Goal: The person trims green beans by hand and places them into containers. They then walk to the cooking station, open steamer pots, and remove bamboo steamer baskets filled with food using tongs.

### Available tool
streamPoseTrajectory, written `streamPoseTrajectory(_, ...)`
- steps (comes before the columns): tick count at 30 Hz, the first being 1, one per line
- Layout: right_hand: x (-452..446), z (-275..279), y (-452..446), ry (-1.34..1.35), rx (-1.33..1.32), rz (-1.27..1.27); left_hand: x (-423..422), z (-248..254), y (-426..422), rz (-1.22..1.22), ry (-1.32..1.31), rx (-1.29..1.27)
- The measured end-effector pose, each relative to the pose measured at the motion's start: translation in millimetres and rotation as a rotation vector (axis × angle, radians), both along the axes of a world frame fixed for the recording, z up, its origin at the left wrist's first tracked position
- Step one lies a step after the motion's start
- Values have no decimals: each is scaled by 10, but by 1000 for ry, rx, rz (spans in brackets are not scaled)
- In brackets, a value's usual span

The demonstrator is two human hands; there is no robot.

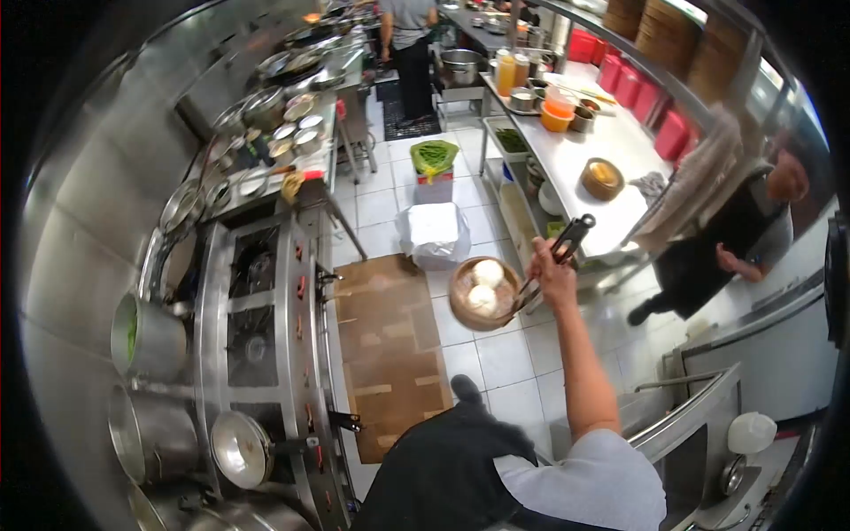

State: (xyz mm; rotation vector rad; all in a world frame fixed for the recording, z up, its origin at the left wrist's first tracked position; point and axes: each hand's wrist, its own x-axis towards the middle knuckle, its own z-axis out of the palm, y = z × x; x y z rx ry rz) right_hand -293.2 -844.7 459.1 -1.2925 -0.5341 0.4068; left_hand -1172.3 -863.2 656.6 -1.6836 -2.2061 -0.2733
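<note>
My right hand [555,276] is closed around a pair of tongs [574,235] with black handles. The metal end of the tongs meets the right side of a round bamboo steamer basket [460,311], which hangs over the tiled floor. Inside the basket sit two white buns [487,272], one behind the other. My left hand does not show; the dark apron and body fill the bottom of the view.
On the left is a stove [292,336] with several pots and a wok [241,450]. A steel counter [611,133] at the right holds another bamboo steamer [602,179]. Cardboard [390,336] covers some floor. One person [726,239] stands right, another [409,53] at the back.
</note>
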Motion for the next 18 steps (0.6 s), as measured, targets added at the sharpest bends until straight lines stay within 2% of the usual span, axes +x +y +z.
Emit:
streamPoseTrajectory(1,216,-5,-93,33,18,-53,741,138,184,-435,425,125)
streamPoseTrajectory(2,434,-5,-169,64,37,-103,1870,284,272,146,188,-148)
streamPoseTrajectory(3,691,-77,-238,35,56,-167,1782,-15,469,-167,43,-51)
streamPoseTrajectory(4,865,-47,-315,34,34,-248,2155,-143,635,-218,-385,-115)
streamPoseTrajectory(5,1132,-82,-376,-46,11,-318,1480,-802,987,-500,-296,-87)
streamPoseTrajectory(6,1439,-183,-427,-36,56,-354,1819,-973,1084,-260,-549,-303)
streamPoseTrajectory(7,1711,-225,-476,-37,34,-403,1697,-1395,1347,-399,-624,-346)
streamPoseTrajectory(8,1965,-275,-492,-36,52,-483,2286,-1396,1310,-350,-694,-409)
streamPoseTrajectory(9,2159,-236,-510,-15,-17,-547,2628,-1451,1350,-500,-542,-478)
streamPoseTrajectory(10,2357,-257,-552,-160,-174,-576,2987,-1500,1326,-317,-684,-634)
streamPoseTrajectory(11,2558,-283,-596,-304,-330,-617,3160,-1667,1308,-374,-731,-679)
streamPoseTrajectory(12,2683,-177,-588,-262,-462,-683,3383,-1712,1273,-330,-782,-754)
streamPoseTrajectory(13,2869,-218,-554,-252,-468,-685,3396,-1896,1276,-325,-798,-827)
streamPoseTrajectory(14,3064,-293,-542,-264,-519,-800,3665,-1807,1181,-306,-788,-846)
streamPoseTrajectory(15,3123,-291,-527,-278,-570,-914,3612,-1941,1170,-307,-791,-888)
streamPoseTrajectory(16,3175,-275,-514,-273,-576,-911,3523,-2128,1138,-307,-797,-927)
streamPoseTrajectory(18,3063,78,-412,-478,-180,-933,3496,-2227,1050,-238,-736,-985)
